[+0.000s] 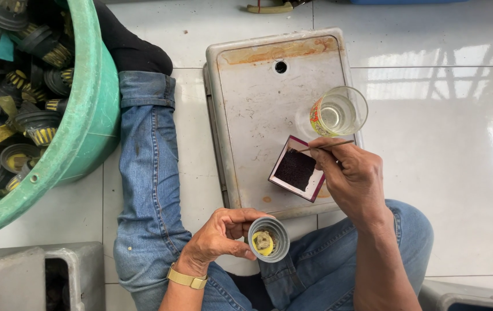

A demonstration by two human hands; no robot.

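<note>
My left hand (219, 235) grips a small grey round cup-shaped part (269, 239) with a yellow centre, held above my lap. My right hand (349, 175) pinches a thin stick or brush (326, 145), its tip over a small square tray (296, 170) filled with black material. That tray lies on a flat grey, rust-stained metal plate (258, 103) on the floor. A clear glass (338, 112) with some liquid stands on the plate just beyond my right hand.
A large green tub (88, 115) full of several black-and-yellow round parts sits at the left. Grey blocks (33, 276) lie at the lower left, another grey object (471, 296) at the lower right. My legs in jeans rest on the white tiled floor.
</note>
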